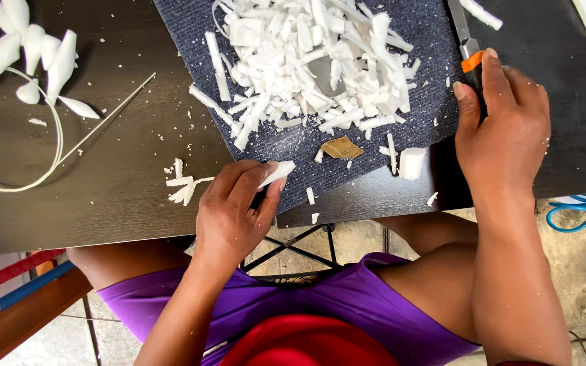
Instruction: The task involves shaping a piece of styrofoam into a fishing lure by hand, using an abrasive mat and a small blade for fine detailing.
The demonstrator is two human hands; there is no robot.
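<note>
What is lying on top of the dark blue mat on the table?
On the blue mat lies a heap of white shavings, a small brown scrap and a white block. Whatever is beneath the heap is covered.

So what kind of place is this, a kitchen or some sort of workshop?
Most likely a small craft workshop. A heap of white shavings covers a grey mat on a dark table, the right hand grips a utility knife, and carved white petals lie beside a wire hoop.

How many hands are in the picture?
2. The left hand holds a white piece at the mat's near edge; the right hand grips an orange-tabbed knife at its right edge.
</note>
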